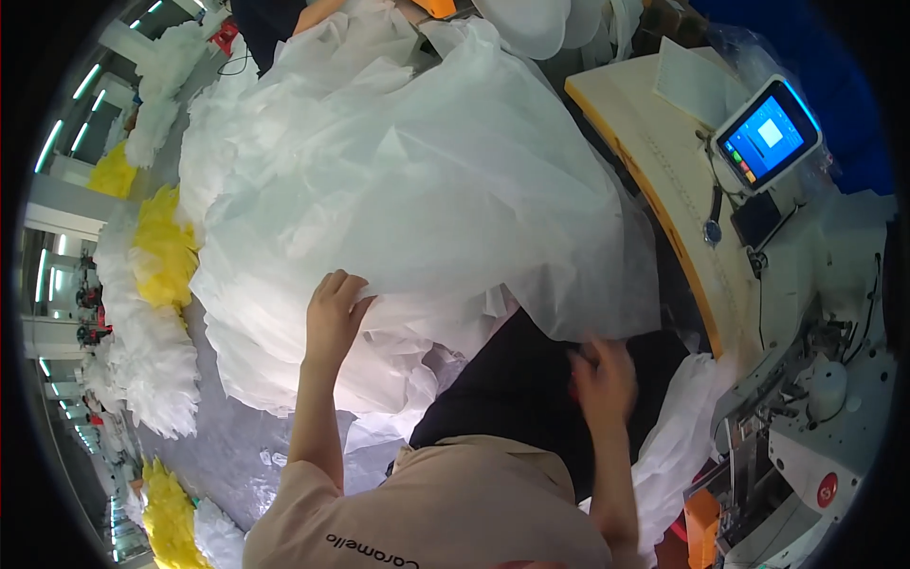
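Observation:
A large heap of thin white fabric [427, 199] spreads in front of me and hangs over toward my lap. My left hand [334, 305] has its thumb and fingers closed on the near edge of this fabric, left of the middle. Over my black-clothed right thigh is my right hand [607, 379], blurred, with its fingers curled. A small reddish bit shows at its fingertips, too smeared to name. This hand is just below the fabric's near right corner; I cannot tell whether they touch.
At the right a pale worktable [654, 142] with a yellow edge carries a lit touchscreen [770, 133] and a sewing machine [815, 408]. More white fabric [678, 455] hangs beside my right leg. Yellow bundles [166, 247] and white piles line the floor at the left. Another person's dark clothing [265, 28] shows at the top.

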Action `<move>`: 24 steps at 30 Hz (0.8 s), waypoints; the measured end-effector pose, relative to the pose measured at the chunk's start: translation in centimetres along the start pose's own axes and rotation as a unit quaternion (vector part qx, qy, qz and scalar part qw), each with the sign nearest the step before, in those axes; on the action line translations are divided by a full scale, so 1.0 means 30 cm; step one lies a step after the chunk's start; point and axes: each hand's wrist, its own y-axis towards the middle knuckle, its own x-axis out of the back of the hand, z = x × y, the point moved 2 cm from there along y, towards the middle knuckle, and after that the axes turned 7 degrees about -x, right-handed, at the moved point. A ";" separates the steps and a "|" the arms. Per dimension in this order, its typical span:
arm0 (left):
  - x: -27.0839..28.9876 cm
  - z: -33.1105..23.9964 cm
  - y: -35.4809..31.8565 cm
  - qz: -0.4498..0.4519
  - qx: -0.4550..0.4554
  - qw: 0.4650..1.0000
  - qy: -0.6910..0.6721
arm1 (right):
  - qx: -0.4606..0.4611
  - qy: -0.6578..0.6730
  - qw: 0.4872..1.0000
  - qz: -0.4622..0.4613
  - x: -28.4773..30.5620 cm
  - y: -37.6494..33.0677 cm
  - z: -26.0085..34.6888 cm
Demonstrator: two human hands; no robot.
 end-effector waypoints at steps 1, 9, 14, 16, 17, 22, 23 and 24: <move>0.021 -0.016 -0.020 -0.023 -0.035 0.999 -0.034 | 0.109 -0.115 0.987 -0.032 -0.089 0.138 0.064; 0.027 -0.096 0.092 -0.236 -0.099 0.954 0.157 | -0.266 0.327 0.906 0.027 0.038 0.030 -0.229; -0.211 -0.364 0.350 0.018 -0.208 0.973 -0.103 | -0.387 0.217 0.862 -0.245 0.358 -0.668 -0.399; -0.278 -0.525 0.381 0.021 -0.309 0.926 -0.215 | -0.441 0.109 0.833 -0.316 0.379 -0.864 -0.389; -0.306 -0.580 0.383 0.102 -0.329 0.905 -0.249 | -0.469 0.012 0.807 -0.358 0.383 -0.934 -0.376; -0.158 -0.434 0.323 0.242 -0.203 0.909 -0.272 | -0.350 -0.041 0.861 -0.367 0.256 -0.897 -0.278; -0.076 -0.339 0.299 0.190 -0.168 0.910 -0.327 | -0.261 -0.004 0.917 -0.302 0.219 -0.839 -0.246; -0.004 -0.232 0.267 0.199 -0.067 0.943 -0.257 | -0.275 0.045 0.947 -0.161 0.180 -0.773 -0.236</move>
